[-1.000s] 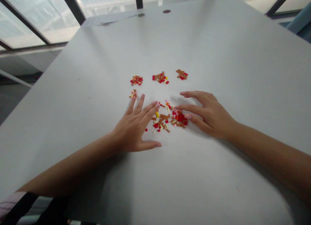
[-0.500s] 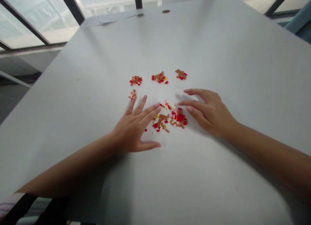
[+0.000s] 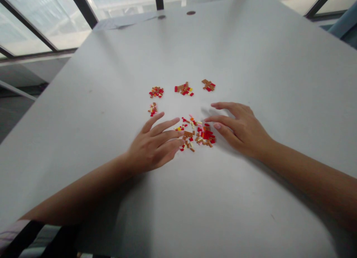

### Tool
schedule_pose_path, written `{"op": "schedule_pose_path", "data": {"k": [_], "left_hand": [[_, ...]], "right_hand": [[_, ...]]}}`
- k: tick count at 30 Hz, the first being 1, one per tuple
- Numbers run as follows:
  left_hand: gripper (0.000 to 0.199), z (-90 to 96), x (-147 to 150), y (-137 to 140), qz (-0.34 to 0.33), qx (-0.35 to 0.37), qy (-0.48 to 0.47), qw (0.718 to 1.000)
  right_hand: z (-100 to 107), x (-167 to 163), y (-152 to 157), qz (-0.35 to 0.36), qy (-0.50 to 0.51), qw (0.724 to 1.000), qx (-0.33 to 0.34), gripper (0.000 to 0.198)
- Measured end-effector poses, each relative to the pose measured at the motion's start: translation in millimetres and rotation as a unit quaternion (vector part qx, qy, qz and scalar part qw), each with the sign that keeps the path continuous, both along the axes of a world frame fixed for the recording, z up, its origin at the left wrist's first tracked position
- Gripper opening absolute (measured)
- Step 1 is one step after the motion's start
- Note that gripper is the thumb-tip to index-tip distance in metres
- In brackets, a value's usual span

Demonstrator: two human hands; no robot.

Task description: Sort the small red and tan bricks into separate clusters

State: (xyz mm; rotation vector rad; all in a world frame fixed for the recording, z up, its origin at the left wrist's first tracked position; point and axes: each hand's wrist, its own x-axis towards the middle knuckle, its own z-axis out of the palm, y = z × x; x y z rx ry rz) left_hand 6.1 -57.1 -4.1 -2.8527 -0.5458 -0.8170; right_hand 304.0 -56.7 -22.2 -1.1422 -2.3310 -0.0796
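Note:
A loose spread of small building bricks (image 3: 189,134) in brown, red, cream, yellow and pink lies on the white table. My left hand (image 3: 157,142) reaches over its left side, fingers spread and palm down, covering some pieces. Its thumb is tucked out of sight. Whether the fingertips touch the bricks I cannot tell. Right of the spread, beside a denser red and brown cluster (image 3: 205,134), my right hand (image 3: 238,128) rests with fingers apart and nothing between them. A small brick pile (image 3: 153,109) sits just beyond my left fingers.
Farther back, a row holds a fine red and brown pile (image 3: 156,92), a pile of longer bricks (image 3: 184,89) and a brown and red pile (image 3: 208,85). Paper (image 3: 122,22) lies near the window at the far edge. Two round discs (image 3: 191,13) are close by it.
My left hand has turned and its fingers have shifted toward me, uncovering yellow and red pieces and hiding lower ones. Its thumb is now hidden. My right hand stays in place.

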Motion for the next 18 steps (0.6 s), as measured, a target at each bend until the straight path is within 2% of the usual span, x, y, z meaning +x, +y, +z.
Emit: {"op": "schedule_pose_path", "data": {"k": [9,18], "left_hand": [[0.019,-0.7,-1.5,2.6,0.059,0.021,-0.048,0.997],[0.015,-1.1,0.8,3.5,0.066,0.045,-0.04,0.996]], "right_hand": [[-1.2,-0.3,-0.3,0.002,0.021,1.0,0.015,0.031],[1.6,0.0,0.0,0.019,0.02,1.0,0.01,0.032]]}}
